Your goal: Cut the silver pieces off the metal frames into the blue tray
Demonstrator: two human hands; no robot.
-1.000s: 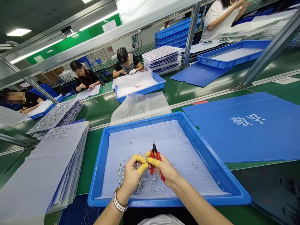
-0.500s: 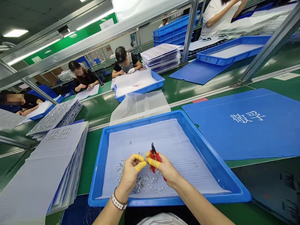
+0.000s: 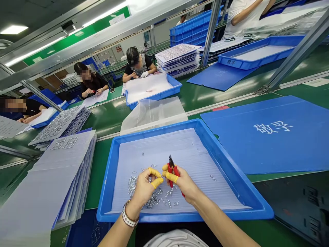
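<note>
Over the blue tray point(image 3: 105, 192), my left hand point(image 3: 145, 187) is closed in a pinch, with yellow finger cots on thumb and fingers. A tiny shiny silver part point(image 3: 162, 176) shows at its fingertips, mostly hidden. My right hand point(image 3: 187, 185), also in yellow finger cots, is wrapped around red-handled side cutters point(image 3: 176, 170), their dark jaws pointing away from me. Its thumb and finger almost meet the left fingertips at the silver part. Beneath and beside the left hand lies a heap of small silver twisted parts point(image 3: 154, 200) on a white liner point(image 3: 205, 192).
At left, layered white sheets point(image 3: 59, 171) carry silver part frames point(image 3: 64, 142). A blue board point(image 3: 269, 144) with white characters lies right of the tray. Clear plastic film point(image 3: 154, 115) lies behind it. Metal posts point(image 3: 210, 34) rise beyond; several people sit across the bench.
Both hands and the cutters have shifted slightly to the right over the tray, staying close together. The view has moved a little. The loose parts lie much as before.
</note>
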